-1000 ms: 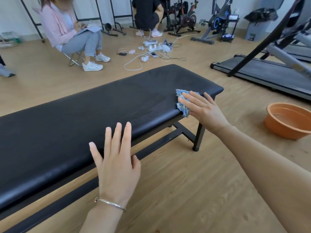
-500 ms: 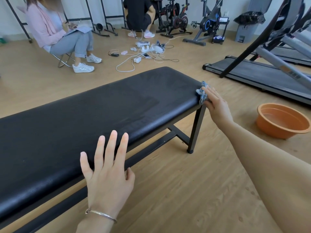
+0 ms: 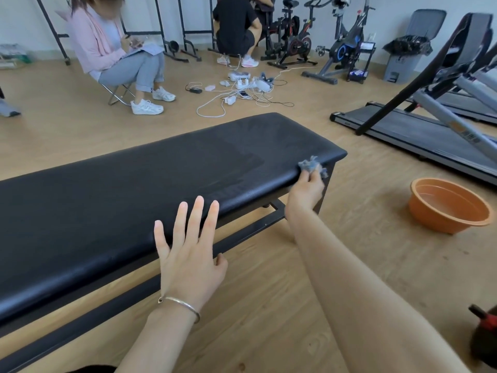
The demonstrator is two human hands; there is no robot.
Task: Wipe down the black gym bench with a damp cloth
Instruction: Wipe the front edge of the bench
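The black gym bench [image 3: 113, 200] runs from the lower left to the middle right, with damp streaks on its far end. My right hand [image 3: 305, 195] grips a bunched blue cloth [image 3: 312, 166] against the bench's near side edge, close to the far corner. My left hand [image 3: 189, 253] lies flat with straight fingers on the near edge of the padding, a silver bracelet on its wrist.
An orange basin [image 3: 449, 204] stands on the wooden floor to the right. Treadmills [image 3: 419, 130] lie beyond it. Cables and chargers [image 3: 242, 88] are strewn behind the bench. A seated person [image 3: 113, 47], a crouching person [image 3: 236, 28] and exercise bikes [image 3: 295, 41] fill the back.
My right hand has slid the cloth from the bench top over to the near side edge by the far corner and now bunches it. My left hand stays flat on the padding.
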